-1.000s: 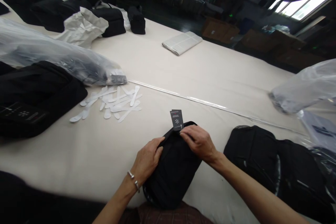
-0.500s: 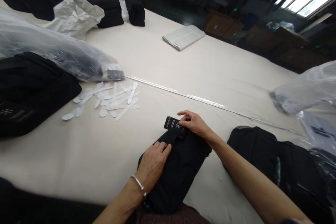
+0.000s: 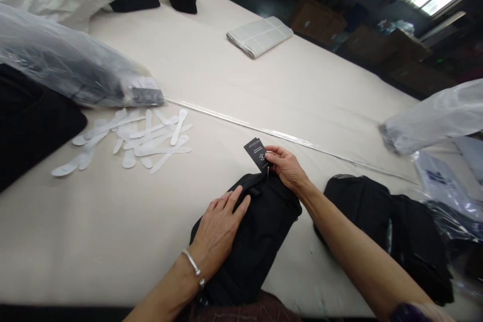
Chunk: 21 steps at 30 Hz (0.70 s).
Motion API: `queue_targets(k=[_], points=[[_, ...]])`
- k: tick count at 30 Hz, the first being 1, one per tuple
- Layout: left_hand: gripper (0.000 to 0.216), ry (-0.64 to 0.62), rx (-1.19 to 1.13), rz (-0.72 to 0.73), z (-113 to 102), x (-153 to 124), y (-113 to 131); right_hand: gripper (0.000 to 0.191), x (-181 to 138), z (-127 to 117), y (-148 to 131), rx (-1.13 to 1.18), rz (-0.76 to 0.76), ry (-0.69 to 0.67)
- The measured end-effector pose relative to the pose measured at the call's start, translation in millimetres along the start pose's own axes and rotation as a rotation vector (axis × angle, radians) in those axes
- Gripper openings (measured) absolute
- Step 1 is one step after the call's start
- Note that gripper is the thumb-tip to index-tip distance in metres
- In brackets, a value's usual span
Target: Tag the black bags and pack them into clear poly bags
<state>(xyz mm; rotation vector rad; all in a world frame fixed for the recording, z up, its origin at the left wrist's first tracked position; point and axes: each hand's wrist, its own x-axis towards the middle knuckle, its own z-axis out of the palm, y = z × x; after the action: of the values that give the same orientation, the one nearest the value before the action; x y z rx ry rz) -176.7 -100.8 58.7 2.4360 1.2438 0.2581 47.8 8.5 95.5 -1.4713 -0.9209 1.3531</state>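
A black fabric bag [image 3: 260, 231] lies at the near edge of the table, against my body. Black hang tags [image 3: 257, 152] with white print and a snowflake mark stand up from its far end on a thin string. My right hand [image 3: 285, 168] pinches these tags between thumb and fingers. Flat on the left side of the bag rests my left hand [image 3: 221, 219], its fingers stretched out near a small black loop [image 3: 253, 191]. What lies under the left palm is hidden.
White serrated plastic strips [image 3: 162, 143] lie in a loose pile at left, beside a plastic-wrapped bundle [image 3: 86, 68]. More black bags [image 3: 362, 206] sit at right. A folded pale sheet [image 3: 260, 35] lies toward the far edge. A clear-wrapped roll [image 3: 433, 118] is far right.
My right hand has gripped the hang tags and raised them off the bag, so they now tilt upright. The left hand's fingers have straightened on the bag. The view has shifted slightly.
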Motion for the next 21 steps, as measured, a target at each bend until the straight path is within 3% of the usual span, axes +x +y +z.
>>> queue_targets(k=[4, 9, 12, 15, 21], points=[[0.066, 0.082, -0.024, 0.001, -2, 21, 4, 0.043, -2, -4, 0, 0.079, -0.005, -0.007], [0.032, 0.015, -0.006, 0.019, 2, 33, 0, 0.039, 3, -8, 7, -0.043, -0.106, 0.015], [0.035, -0.038, 0.043, 0.048, 4, 20, -3, 0.03, 7, -6, 11, -0.34, -0.197, -0.014], [0.04, -0.034, 0.129, 0.062, 3, -2, -6, 0.025, 11, -5, 13, -0.581, -0.189, -0.1], [0.038, 0.009, 0.169, -0.044, 1, -25, -11, 0.017, 23, -1, 16, -0.588, -0.106, -0.175]])
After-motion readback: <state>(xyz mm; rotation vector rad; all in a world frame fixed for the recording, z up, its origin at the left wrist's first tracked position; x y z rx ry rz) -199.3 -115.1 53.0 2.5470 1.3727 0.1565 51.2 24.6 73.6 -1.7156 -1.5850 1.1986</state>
